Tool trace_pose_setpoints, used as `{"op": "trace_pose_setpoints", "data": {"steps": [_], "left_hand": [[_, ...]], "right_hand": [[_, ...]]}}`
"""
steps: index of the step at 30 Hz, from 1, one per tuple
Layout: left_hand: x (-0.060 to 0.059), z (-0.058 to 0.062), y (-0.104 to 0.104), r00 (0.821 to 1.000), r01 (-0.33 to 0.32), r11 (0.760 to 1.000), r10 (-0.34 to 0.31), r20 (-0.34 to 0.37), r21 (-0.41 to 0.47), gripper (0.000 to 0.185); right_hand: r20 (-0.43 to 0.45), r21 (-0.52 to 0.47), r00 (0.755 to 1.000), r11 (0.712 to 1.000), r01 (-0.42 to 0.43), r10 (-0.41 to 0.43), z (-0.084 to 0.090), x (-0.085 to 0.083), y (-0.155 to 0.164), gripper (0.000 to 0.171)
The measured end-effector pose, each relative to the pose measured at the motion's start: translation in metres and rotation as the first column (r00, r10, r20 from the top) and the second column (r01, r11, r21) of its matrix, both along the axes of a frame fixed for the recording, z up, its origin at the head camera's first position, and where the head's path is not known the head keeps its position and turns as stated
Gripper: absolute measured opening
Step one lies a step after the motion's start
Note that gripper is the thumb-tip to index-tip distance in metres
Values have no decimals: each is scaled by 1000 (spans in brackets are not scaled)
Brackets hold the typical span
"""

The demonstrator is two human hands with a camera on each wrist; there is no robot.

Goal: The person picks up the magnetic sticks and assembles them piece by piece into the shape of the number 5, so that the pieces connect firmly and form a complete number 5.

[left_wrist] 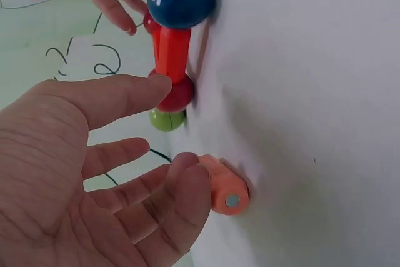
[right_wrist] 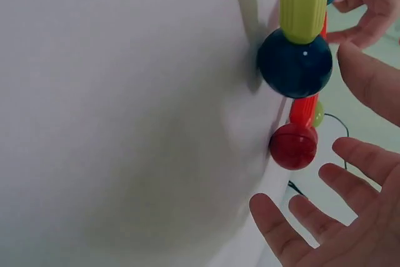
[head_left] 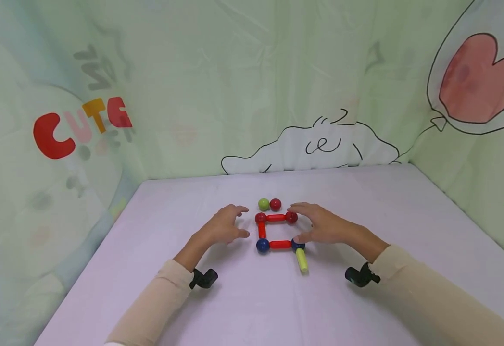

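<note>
Both hands flank a ball-and-rod square [head_left: 276,231] on the bench [head_left: 408,230]: left hand [head_left: 223,226] and right hand [head_left: 323,225] spread, fingers loose, holding nothing.

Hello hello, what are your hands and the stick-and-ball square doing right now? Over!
Left hand open beside the square. Right hand open, flanking its other side. Neither grips it. Orange stick lies by the left fingertips.

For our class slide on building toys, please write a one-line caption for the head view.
Two open hands, left hand and right hand, flank a red plastic rod-and-ball frame on a pale table.
</note>
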State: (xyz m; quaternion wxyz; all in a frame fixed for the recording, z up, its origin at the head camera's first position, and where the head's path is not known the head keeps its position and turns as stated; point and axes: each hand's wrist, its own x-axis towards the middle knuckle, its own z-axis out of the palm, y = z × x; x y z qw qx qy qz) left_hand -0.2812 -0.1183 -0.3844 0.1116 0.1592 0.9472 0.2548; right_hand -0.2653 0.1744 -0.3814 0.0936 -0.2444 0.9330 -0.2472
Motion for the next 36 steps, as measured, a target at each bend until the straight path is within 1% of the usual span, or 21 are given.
{"op": "trace_pose_setpoints", "data": {"steps": [2,6,11,15,18,21,24,27,30,33,36], "left_hand": [[0,0,-3,1000,-6,999,5,-25,-44,67],[-2,2,-7,999,-3,996,-1,-40,-86,65],[-13,6,-3,999,-29,992,24,-46,-120,62],[-24,6,3,995,-54,977,34,-95,-208,60],[-33,3,8,986,-54,966,12,-166,-254,61],[-42,1,15,976,-29,967,-28,-217,-253,60],[-49,1,22,967,9,968,-72,-244,-253,57],[-56,1,30,965,40,965,-105,-242,-258,53],[-62,-1,37,968,63,963,-123,-218,-262,50],[-66,-5,44,972,85,963,-137,-191,-255,47],[-67,-8,50,971,107,963,-155,-182,-246,45]], "right_hand": [[17,12,1000,1000,-15,14,-2,-3,0,83],[68,9,998,1000,-12,12,-5,-8,0,84],[113,-2,994,1000,3,-3,-6,-11,2,86],[138,-18,990,1000,12,-10,-7,-12,2,86],[148,-27,989,1000,6,-2,-9,-11,2,86],[152,-28,988,1000,-1,6,-9,-10,3,84],[146,-24,989,1000,-11,14,-9,-10,2,81],[145,-21,989,1000,-14,17,-9,-10,2,80],[148,-23,989,1000,-18,22,-10,-10,2,79],[150,-22,988,1000,-19,22,-12,-9,2,79],[147,-15,989,1000,-11,13,-12,-8,1,80]]}}
